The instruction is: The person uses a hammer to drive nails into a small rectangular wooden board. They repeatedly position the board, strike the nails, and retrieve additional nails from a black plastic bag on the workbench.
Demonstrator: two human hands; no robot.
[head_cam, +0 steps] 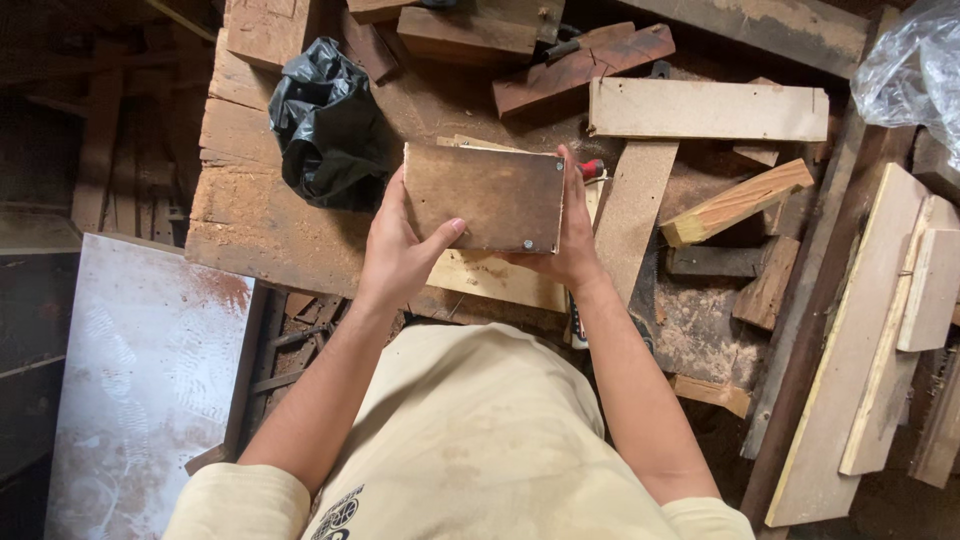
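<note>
Two hands around one flat rectangular brown wooden board (485,197), lifted above the sawdust-strewn tabletop (250,235). Left hand (400,250) closed on the board's left edge, thumb across the lower face; right hand (572,240) closed on the right edge, fingers wrapped behind. Long axis left to right, broad face up toward the camera, small screw near the lower right corner. Probably stiff and fairly light, rough-faced, best gripped by the short edges. Crumpled black plastic bag (325,125) just left.

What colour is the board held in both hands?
Dark brown, worn, with small screw heads at its lower edge: the board, seen in the head view.
</note>
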